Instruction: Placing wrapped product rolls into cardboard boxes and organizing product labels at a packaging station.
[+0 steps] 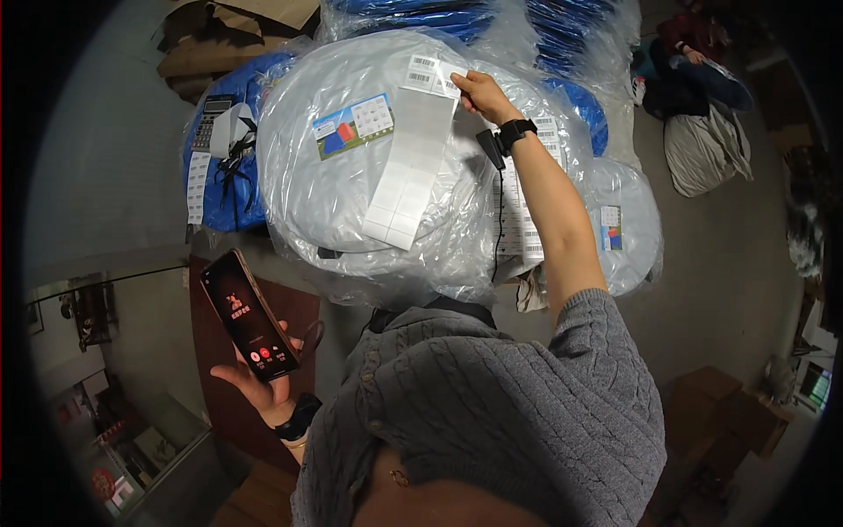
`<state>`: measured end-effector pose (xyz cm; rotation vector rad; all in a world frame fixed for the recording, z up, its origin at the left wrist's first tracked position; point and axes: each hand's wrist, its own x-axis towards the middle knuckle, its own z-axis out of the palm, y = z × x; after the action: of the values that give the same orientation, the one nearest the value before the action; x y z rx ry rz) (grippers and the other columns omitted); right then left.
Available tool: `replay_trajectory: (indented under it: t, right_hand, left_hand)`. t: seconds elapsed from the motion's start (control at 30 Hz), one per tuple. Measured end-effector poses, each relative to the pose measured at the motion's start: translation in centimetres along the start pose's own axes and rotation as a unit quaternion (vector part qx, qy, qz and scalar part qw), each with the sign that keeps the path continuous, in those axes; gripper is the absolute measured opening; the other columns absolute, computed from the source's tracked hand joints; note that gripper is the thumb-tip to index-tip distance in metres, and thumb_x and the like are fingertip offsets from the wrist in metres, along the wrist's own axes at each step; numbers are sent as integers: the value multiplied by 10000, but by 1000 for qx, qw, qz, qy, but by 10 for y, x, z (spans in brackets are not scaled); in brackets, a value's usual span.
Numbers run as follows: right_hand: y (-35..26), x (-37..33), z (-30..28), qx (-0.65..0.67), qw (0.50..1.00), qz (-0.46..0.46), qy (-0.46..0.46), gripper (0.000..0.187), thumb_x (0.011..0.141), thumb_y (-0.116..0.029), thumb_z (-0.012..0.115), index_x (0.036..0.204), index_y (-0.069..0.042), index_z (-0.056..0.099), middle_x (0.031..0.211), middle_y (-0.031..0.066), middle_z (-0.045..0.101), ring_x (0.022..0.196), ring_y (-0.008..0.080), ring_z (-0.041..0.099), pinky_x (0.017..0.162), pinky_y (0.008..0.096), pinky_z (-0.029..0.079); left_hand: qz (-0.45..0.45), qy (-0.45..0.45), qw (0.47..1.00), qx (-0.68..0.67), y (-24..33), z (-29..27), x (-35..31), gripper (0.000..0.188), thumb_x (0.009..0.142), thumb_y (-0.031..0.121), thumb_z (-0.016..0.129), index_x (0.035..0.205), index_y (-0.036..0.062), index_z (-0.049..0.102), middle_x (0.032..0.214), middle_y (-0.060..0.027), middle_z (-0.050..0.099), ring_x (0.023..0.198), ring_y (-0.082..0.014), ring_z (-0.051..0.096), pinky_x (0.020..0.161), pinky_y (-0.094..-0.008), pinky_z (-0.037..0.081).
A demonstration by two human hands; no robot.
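My left hand [263, 386] holds a black smartphone [248, 318] with a lit screen at the lower left. My right hand [481, 95] is raised at the top centre and pinches the upper end of a long strip of white barcode labels [406, 167], which hangs down over a large round grey item wrapped in clear plastic [351, 193]. A black watch [515, 132] sits on my right wrist, and a small black device on a cord [492, 151] dangles below it. My grey knitted sleeve fills the lower centre.
Blue round packs in plastic [230, 176] lie to the left with a calculator [211, 119] on top. More wrapped packs [628, 228] sit to the right. Cardboard [219, 44] lies at top left. Another person [702, 53] sits at top right. Brown boxes [720, 413] stand lower right.
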<state>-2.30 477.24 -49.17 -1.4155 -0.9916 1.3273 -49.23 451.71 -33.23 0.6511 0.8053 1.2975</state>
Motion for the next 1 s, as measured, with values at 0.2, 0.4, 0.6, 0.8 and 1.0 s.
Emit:
replay_trajectory:
  t: [0.2,0.4,0.6,0.8,1.0]
  right_hand:
    - [11,2,-14,8,999,43,-11,341,895,-335,619,909,-3,539,632,57,571,448,106,504,405,227,388]
    - [24,-27,-61,-161,982,36,92,591,811,-339,709,1172,85,511,948,186,643,690,228,664,554,302,528]
    - [67,-100,-162,-487,831,34,266,633,662,-423,803,1042,37,589,919,204,656,744,257,653,593,344,505]
    - [78,-149,-155,-407,874,202,172,593,556,-451,852,853,8,622,771,140,659,710,254,627,639,338,474]
    - [106,-194,-149,-465,856,204,95,513,565,-431,840,824,-28,656,785,121,672,713,260,637,659,341,477]
  left_hand:
    - [-9,-9,1000,-8,-11,3,6,948,777,733,421,1384,15,295,1240,-209,521,1037,-356,591,736,-471,567]
    - [-33,-30,999,19,-7,9,10,967,767,738,428,1401,26,270,1275,-197,495,1074,-359,566,747,-474,564]
    - [-35,-9,998,47,-8,11,17,987,764,746,430,1398,6,269,1253,-199,503,1045,-347,576,737,-463,560]
    - [-87,-111,990,21,-11,16,33,929,781,716,457,1396,35,313,1276,-204,486,1103,-338,544,767,-433,556]
    - [-81,-101,991,31,-18,24,38,938,776,724,455,1388,25,322,1239,-228,505,1066,-333,563,770,-418,551]
